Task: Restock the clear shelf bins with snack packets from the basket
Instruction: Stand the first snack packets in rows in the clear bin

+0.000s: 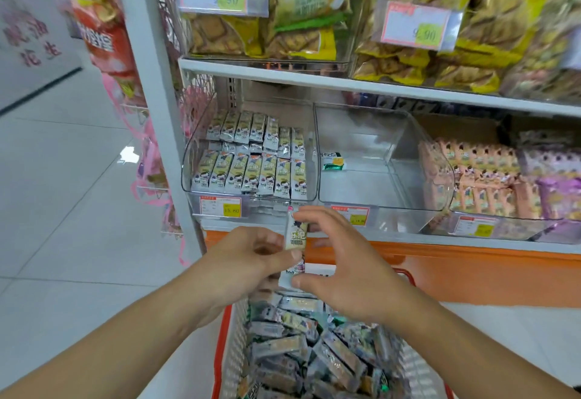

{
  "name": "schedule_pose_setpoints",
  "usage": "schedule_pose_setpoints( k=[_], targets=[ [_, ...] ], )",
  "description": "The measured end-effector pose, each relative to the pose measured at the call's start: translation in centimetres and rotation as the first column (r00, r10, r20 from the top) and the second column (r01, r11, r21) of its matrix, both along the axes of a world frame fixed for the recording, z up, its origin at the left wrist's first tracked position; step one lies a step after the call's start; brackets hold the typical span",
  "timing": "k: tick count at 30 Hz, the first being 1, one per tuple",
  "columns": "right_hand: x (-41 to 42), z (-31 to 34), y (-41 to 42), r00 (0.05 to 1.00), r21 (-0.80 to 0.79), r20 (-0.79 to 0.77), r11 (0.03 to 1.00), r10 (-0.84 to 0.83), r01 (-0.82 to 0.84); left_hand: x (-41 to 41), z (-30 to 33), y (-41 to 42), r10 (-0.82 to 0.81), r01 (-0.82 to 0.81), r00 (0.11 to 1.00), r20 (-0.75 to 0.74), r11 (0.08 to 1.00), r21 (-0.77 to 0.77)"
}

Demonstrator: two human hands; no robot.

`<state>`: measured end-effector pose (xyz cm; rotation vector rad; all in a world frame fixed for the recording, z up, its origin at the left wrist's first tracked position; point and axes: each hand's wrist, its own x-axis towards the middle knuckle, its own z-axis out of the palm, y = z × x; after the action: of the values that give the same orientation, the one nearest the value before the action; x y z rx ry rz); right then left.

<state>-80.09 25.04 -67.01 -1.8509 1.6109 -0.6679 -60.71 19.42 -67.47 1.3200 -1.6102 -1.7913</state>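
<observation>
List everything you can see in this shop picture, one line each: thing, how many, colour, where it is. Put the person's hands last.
Held packet: one, cream, upright between both hands, above the basket.
Basket: one, red rim, bottom centre, full of loose packets.
Left bin: one, clear, middle shelf, two rows of cream packets standing upright.
Middle bin: one, clear, nearly bare.
Green packet: one, green and white, lying in the middle bin.
Right bin: one, clear, holding pink packets.
Purple packets: several, far right.
Yellow bags: many, top shelf.
Price tags: several, red and yellow, on bin fronts.
Left hand: pinches the held packet.
Right hand: fingers around the held packet.
</observation>
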Motion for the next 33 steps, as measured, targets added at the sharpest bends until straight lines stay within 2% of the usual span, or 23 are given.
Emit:
schedule_pose_setpoints(
  k=[2,5,9,14,17,19,22,25,28,30,33],
  targets=[
    [-0.3,0.1,-0.4,0.997,0.024,0.065,0.999,-0.038,0.037,0.1,0.3,-0.5,0.008,-0.007,1.0,0.019,0.998,-0.058],
    [-0.7,0.6,-0.8,0.994,0.053,0.09,0.997,-0.063,0.058,0.5,1.3,-1.2,-0.087,0.094,0.995,0.052,0.981,-0.171],
    [-0.9,0.9,-1.3,0.997,0.077,0.06,0.996,-0.047,0.042,0.9,1.6,-1.9,-0.223,0.223,0.975,0.019,0.961,-0.164],
    [-0.9,0.7,-1.9,0.977,0.124,0.21,0.992,-0.039,0.013,0.2,1.3,-1.8,-0.188,0.215,0.974,0.126,0.943,-0.253],
    [-1.4,0.9,-2.3,0.959,0.13,0.269,0.99,-0.093,0.06,0.1,1.7,-2.6,-0.145,0.186,0.979,0.145,0.926,-0.328],
    [-2.1,1.3,-2.8,0.967,0.068,0.198,0.987,-0.159,0.149,-0.2,2.6,-4.2,-0.106,0.176,0.976,0.193,0.902,-0.394],
    [-4.2,1.1,-4.0,0.961,-0.037,-0.038,0.962,-0.273,0.271,-1.2,4.4,-8.1,-0.025,0.203,0.948,0.318,0.818,-0.539],
    [-6.3,0.0,-5.0,0.926,0.032,-0.207,0.943,-0.317,0.33,-2.8,5.3,-13.8,0.048,0.303,0.875,0.481,0.721,-0.623],
    [-7.1,-0.9,-5.6,0.909,0.122,-0.287,0.93,-0.303,0.348,-4.8,5.5,-19.1,0.071,0.407,0.793,0.605,0.678,-0.613],
    [-7.3,-1.4,-5.9,0.906,0.118,-0.306,0.932,-0.293,0.342,-6.0,5.6,-21.5,0.042,0.463,0.747,0.663,0.684,-0.564],
    [-7.6,-1.8,-6.4,0.889,0.08,-0.361,0.941,-0.281,0.33,-6.9,5.3,-24.3,0.035,0.551,0.633,0.773,0.682,-0.482]
  ],
)
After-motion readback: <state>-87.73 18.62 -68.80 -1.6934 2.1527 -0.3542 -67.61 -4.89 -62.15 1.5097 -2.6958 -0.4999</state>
